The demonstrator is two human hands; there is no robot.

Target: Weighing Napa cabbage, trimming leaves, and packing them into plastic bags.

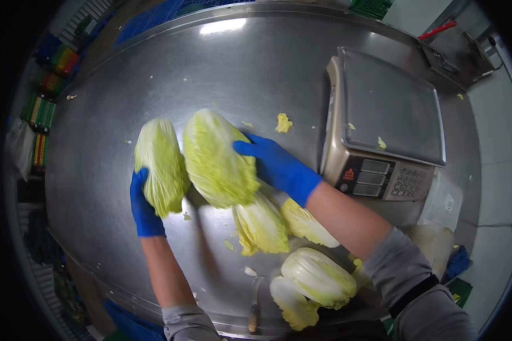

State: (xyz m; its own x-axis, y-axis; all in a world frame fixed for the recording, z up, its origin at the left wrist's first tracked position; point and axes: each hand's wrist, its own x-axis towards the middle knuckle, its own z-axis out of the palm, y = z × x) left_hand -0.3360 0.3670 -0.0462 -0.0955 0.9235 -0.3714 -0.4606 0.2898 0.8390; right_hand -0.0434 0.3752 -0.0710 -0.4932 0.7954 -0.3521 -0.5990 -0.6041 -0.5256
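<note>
Two pale green napa cabbages are side by side over the metal table, their white ends pointing away from me. My left hand [145,204], in a blue glove, grips the left napa cabbage [160,165] along its outer side. On the larger right napa cabbage [215,156], my gloved right hand [276,165] has its thumb on the upper side; the other fingers are partly hidden behind it. Loose yellow-green cabbage leaves [261,225] lie just below that cabbage. Nearer to me rests another napa cabbage [320,277], with a detached leaf [294,307] against it.
A knife [255,301] with a wooden handle lies by the table's near edge. At the right stands a weighing scale [389,108] with a flat metal pan. Leaf scraps [284,123] dot the metal table [108,142]. A clear plastic container [442,202] sits beside the scale.
</note>
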